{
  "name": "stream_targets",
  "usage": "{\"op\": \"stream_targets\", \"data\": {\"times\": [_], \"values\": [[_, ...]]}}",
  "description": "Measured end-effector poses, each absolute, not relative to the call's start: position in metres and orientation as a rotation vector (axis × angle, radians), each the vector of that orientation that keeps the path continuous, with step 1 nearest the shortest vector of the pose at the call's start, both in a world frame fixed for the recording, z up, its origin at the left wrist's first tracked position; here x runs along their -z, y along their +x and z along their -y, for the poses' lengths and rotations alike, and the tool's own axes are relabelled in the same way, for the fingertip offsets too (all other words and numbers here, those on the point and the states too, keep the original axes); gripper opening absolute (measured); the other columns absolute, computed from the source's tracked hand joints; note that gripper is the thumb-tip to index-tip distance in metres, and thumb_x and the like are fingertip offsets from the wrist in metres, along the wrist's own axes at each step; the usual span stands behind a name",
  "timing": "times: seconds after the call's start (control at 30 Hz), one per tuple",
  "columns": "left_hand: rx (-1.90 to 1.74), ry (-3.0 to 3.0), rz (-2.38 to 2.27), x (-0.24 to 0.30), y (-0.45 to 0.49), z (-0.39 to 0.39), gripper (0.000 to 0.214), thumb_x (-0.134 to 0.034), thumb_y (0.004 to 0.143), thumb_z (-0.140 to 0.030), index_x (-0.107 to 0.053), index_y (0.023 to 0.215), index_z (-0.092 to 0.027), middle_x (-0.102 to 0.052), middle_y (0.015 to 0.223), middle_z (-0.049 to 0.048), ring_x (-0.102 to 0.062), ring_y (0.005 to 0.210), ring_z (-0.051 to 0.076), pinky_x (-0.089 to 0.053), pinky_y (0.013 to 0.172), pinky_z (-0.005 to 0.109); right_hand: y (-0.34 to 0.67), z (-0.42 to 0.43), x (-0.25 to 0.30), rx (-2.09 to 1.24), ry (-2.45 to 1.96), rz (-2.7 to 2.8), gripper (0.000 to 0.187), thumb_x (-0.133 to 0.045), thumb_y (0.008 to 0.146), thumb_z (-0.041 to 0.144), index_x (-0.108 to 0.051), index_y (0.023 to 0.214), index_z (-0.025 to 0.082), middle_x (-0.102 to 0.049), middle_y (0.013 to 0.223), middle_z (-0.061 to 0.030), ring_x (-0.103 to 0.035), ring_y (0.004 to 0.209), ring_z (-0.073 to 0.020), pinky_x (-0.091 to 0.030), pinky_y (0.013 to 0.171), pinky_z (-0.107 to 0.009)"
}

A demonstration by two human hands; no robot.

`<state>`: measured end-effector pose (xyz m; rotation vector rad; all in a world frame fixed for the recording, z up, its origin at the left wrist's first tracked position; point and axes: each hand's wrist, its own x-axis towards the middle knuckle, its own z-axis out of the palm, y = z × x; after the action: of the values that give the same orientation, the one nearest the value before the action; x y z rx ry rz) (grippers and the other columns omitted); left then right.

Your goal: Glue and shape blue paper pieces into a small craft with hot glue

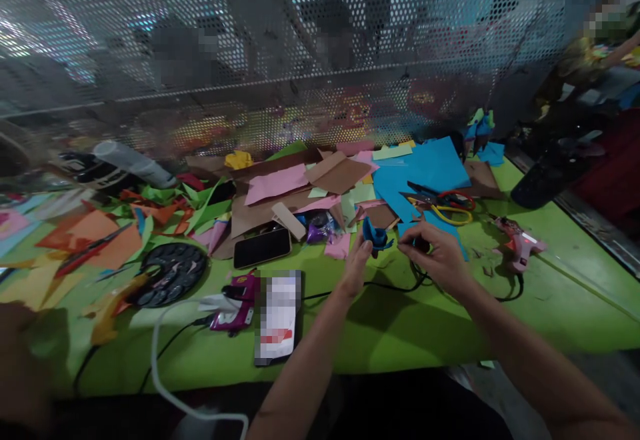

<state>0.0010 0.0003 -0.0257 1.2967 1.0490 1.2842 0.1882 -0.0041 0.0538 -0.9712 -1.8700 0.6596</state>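
A small blue paper flower (376, 236) is held up over the green table, its petals curled. My left hand (356, 263) is closed around its lower part. To the right of the flower, my right hand (434, 253) has its fingertips pinched together, a short gap away from the petals. Whatever lies in that pinch is too small to make out. Behind the hands is a sheet of blue paper (425, 167), with yellow-handled scissors (453, 215) on it. A pink glue gun (517, 245) rests on the table to the right of my right hand.
A lit phone (278, 317), a dark phone (263, 249) and a purple power strip (237, 303) lie left of my arms. A yellow glue gun (117, 300) leans on a black round tray (173, 273). Coloured paper scraps (277, 183) cover the back; cables cross the table.
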Motion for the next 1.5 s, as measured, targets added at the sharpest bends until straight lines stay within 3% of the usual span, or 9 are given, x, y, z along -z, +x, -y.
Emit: {"op": "stream_targets", "data": {"times": [0.17,0.33,0.8,1.03,1.3,1.5], "values": [[-1.328,1.408,-1.087,0.018,0.005,0.003,0.061,-0.043,0.085,-0.070,-0.051,0.120,-0.021,-0.060,0.110,0.0093,-0.056,0.096,0.022,-0.046,0.082,0.036,0.181,0.009,-0.048,-0.748,-1.041,1.805,0.018,-0.061,0.090,0.034,-0.061,0.078,0.020,-0.061,0.071,-0.0001,-0.051,0.058,-0.0122,-0.041,0.053,-0.024],[-1.364,1.551,-1.046,0.010,0.009,0.009,0.055,-0.047,0.087,-0.065,-0.048,0.122,-0.023,-0.056,0.114,0.0085,-0.053,0.106,0.024,-0.044,0.094,0.039,0.179,0.011,-0.040,-0.761,-1.078,1.804,0.019,-0.061,0.091,0.036,-0.059,0.079,0.020,-0.059,0.071,0.0004,-0.050,0.060,-0.0126,-0.037,0.053,-0.025],[-1.522,2.205,-1.237,0.005,0.012,0.013,0.051,-0.053,0.087,-0.051,-0.040,0.128,-0.023,-0.050,0.113,0.0105,-0.049,0.109,0.027,-0.044,0.088,0.042,0.177,0.013,-0.039,-0.632,-1.141,1.755,0.013,-0.060,0.086,0.027,-0.054,0.076,0.021,-0.059,0.067,0.0010,-0.051,0.059,-0.0128,-0.035,0.051,-0.024],[-1.561,2.251,-1.200,0.003,0.012,0.014,0.052,-0.054,0.086,-0.049,-0.038,0.129,-0.024,-0.048,0.113,0.0096,-0.049,0.108,0.027,-0.043,0.093,0.046,0.179,0.015,-0.039,-0.494,-1.149,1.798,0.015,-0.064,0.084,0.027,-0.054,0.075,0.021,-0.063,0.070,-0.0004,-0.054,0.061,-0.0136,-0.038,0.055,-0.025],[-1.527,2.234,-1.141,0.000,0.012,0.013,0.054,-0.056,0.085,-0.049,-0.039,0.129,-0.022,-0.049,0.113,0.0104,-0.050,0.107,0.026,-0.044,0.091,0.042,0.180,0.016,-0.038,-0.344,-1.101,1.840,0.006,-0.060,0.084,0.018,-0.060,0.078,0.020,-0.067,0.072,-0.0013,-0.057,0.061,-0.0138,-0.039,0.058,-0.025],[-1.508,2.229,-1.134,0.002,0.012,0.013,0.054,-0.063,0.083,-0.043,-0.040,0.127,-0.022,-0.050,0.112,0.0095,-0.051,0.105,0.025,-0.044,0.089,0.040,0.181,0.017,-0.038,-0.136,-1.074,1.907,0.010,-0.059,0.087,0.017,-0.062,0.079,0.020,-0.068,0.071,-0.0013,-0.055,0.059,-0.0140,-0.035,0.059,-0.026]]}}
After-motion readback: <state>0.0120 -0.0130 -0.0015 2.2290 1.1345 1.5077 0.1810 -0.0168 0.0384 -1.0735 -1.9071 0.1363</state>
